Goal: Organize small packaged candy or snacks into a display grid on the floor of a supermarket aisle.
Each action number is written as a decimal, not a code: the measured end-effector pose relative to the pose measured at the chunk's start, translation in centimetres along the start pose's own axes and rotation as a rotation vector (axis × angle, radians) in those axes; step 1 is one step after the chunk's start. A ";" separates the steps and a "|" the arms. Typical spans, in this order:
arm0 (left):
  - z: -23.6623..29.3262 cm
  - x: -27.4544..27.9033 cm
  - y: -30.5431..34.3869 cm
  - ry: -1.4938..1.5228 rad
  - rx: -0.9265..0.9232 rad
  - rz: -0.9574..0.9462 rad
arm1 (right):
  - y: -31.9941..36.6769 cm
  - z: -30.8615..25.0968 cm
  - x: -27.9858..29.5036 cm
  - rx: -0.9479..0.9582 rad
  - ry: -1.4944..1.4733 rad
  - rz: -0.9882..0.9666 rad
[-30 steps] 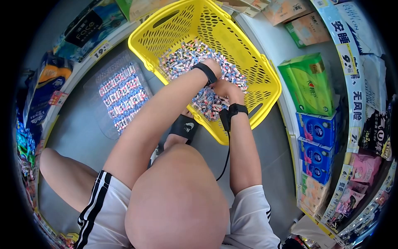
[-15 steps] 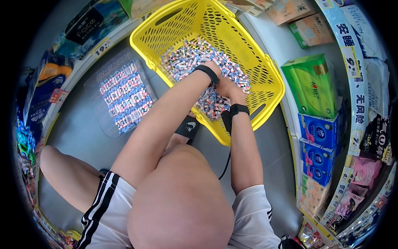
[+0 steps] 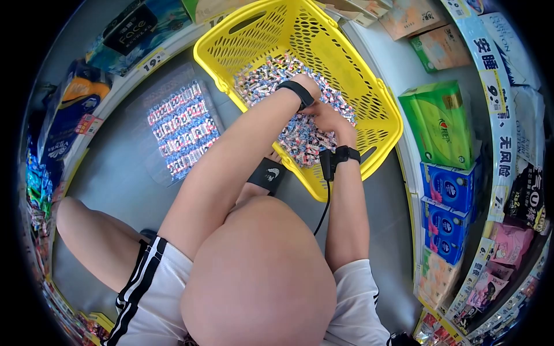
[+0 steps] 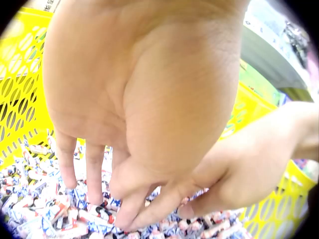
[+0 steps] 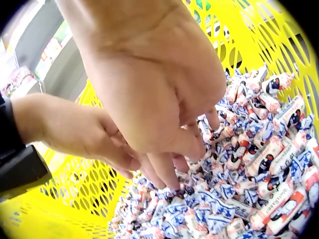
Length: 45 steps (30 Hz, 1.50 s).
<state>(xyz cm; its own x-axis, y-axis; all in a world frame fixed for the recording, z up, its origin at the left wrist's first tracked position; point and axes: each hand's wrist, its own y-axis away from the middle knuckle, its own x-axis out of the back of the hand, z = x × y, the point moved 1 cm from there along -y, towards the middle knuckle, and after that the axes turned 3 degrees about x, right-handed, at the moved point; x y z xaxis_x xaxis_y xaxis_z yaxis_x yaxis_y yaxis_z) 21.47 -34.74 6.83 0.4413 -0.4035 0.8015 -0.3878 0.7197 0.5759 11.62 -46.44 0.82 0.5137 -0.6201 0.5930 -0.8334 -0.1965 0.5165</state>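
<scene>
Many wrapped candies in white, blue and red (image 3: 259, 81) (image 5: 279, 159) cover the bottom of a yellow perforated basket (image 3: 369, 106) (image 4: 20, 94). Both hands are inside it, close together and low over the pile. My left hand (image 3: 306, 89) (image 4: 144, 99) points downward, its outer fingers hanging fairly straight against the candies. My right hand (image 3: 336, 121) (image 5: 154, 89) meets it fingertip to fingertip, fingers extended down at the candies. No candy shows clearly between the fingers of either hand; the overlapping fingertips partly hide one another.
Left of the basket, a clear tray (image 3: 183, 130) with rows of the same candies lies on the grey floor (image 3: 381, 213). Shelves with tissue packs (image 3: 441, 124) flank both sides. A foot in a black slipper (image 3: 268, 176) is near the basket's lower edge.
The head view has shifted, so basket and tray appear farther right. Both hands stay together over the candies; the right hand's fingers show more from under the left hand.
</scene>
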 end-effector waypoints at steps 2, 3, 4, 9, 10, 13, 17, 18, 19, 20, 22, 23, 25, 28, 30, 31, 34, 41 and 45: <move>-0.5 -0.1 -0.1 0.021 0.010 0.036 | 0.5 0.0 0.6 0.070 -0.023 -0.003; -0.7 0.1 0.1 0.043 0.016 0.070 | 0.8 -0.2 0.9 0.136 -0.049 -0.009; -0.9 0.2 0.3 0.057 0.001 0.070 | 1.1 -0.3 1.1 0.181 -0.060 0.018; -1.2 1.1 3.2 0.060 -0.001 0.165 | 1.8 -2.4 2.8 0.146 -0.224 0.039; -1.4 1.0 3.9 0.112 0.005 0.229 | 2.4 -3.7 3.5 0.120 -0.224 0.051; -1.9 1.8 7.2 0.148 0.033 0.341 | 2.8 -6.9 4.0 0.166 -0.219 0.120; -3.1 1.8 11.3 0.254 0.042 0.350 | 3.9 -11.5 4.2 0.130 -0.144 0.217; -3.4 1.5 12.2 0.296 0.050 0.384 | 3.7 -12.1 4.2 0.140 -0.189 0.226; -3.8 1.2 13.0 0.339 0.058 0.417 | 3.6 -12.7 4.1 0.148 -0.235 0.233; -4.2 0.7 13.9 0.343 0.069 0.421 | 3.4 -13.4 4.0 0.178 -0.175 0.251; -5.1 -0.5 15.1 0.362 0.038 0.580 | 2.9 -14.7 3.8 0.210 -0.202 0.249; -5.5 -1.1 15.7 0.372 0.022 0.660 | 2.7 -15.4 3.6 0.233 -0.233 0.251; -6.3 -1.8 17.7 0.420 0.034 0.725 | 2.4 -16.9 3.4 0.263 -0.214 0.242; -8.0 -2.7 20.5 0.417 -0.037 0.796 | 1.6 -19.6 2.9 0.367 -0.235 0.225; -9.1 -3.3 22.0 0.459 -0.008 0.910 | 1.1 -21.4 2.3 0.422 -0.256 0.221; -9.6 -3.6 22.7 0.481 0.006 0.967 | 1.0 -22.2 2.0 0.467 -0.285 0.226; -11.1 -4.7 24.8 0.533 -0.013 1.058 | 0.0 -24.5 1.2 0.479 -0.190 0.270; -13.3 -7.2 29.0 0.561 0.051 1.108 | -1.2 -29.5 -0.5 0.529 0.077 0.264; -14.1 -10.2 30.8 0.508 0.171 1.083 | -1.5 -31.7 -2.7 0.565 0.140 0.184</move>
<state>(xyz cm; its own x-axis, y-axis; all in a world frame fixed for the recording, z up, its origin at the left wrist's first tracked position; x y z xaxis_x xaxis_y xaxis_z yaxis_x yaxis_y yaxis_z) 16.42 -0.49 14.17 0.0744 0.6580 0.7494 -0.8382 0.4483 -0.3105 17.90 -20.40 18.05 0.3407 -0.5841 0.7367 -0.8705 -0.4919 0.0126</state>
